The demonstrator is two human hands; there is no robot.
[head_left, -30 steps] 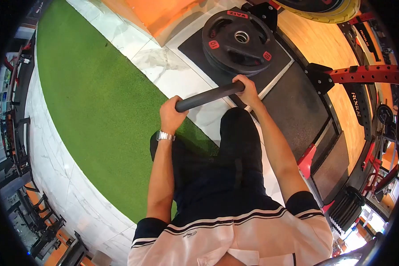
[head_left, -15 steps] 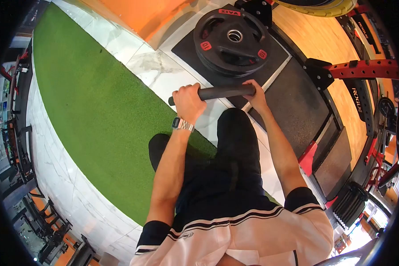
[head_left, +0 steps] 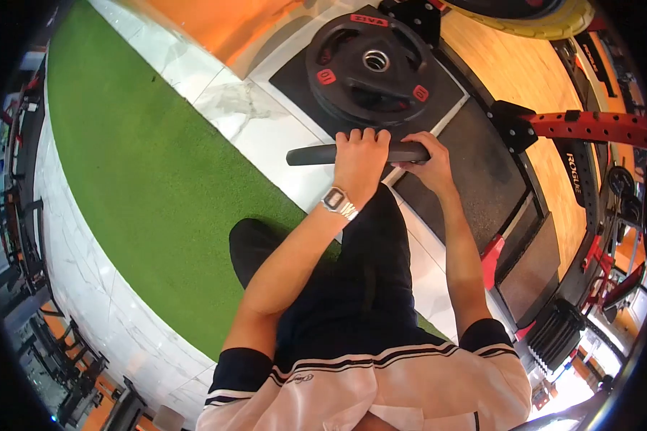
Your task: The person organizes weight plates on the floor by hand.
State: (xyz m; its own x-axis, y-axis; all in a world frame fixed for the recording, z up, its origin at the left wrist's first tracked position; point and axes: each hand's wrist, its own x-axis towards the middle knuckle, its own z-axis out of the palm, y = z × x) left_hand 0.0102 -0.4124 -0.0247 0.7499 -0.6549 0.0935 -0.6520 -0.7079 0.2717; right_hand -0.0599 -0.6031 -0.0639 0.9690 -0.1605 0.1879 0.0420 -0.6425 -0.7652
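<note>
In front of my knees is a dark weight plate (head_left: 313, 155), seen almost edge-on, so its faces are hidden. My left hand (head_left: 361, 161), with a metal watch on the wrist, lies across the middle of its rim, fingers curled over the far side. At the right end my right hand (head_left: 430, 159) grips the plate, its fingertips partly tucked under the rim. Just beyond both hands lies a stack of black weight plates (head_left: 402, 68) with red labels, flat on a dark rubber mat (head_left: 295, 82).
Green turf (head_left: 151, 187) spreads to the left, bordered by white marble tiles (head_left: 233, 115). To the right are a rubber platform (head_left: 474, 187), a red rack upright (head_left: 597, 128) and wooden flooring (head_left: 517, 65). A yellow-rimmed plate (head_left: 553, 25) is at the top right.
My left hand has shifted right from the held plate's left end to its middle. The held plate has moved slightly right. My right hand has turned a little around its end.
</note>
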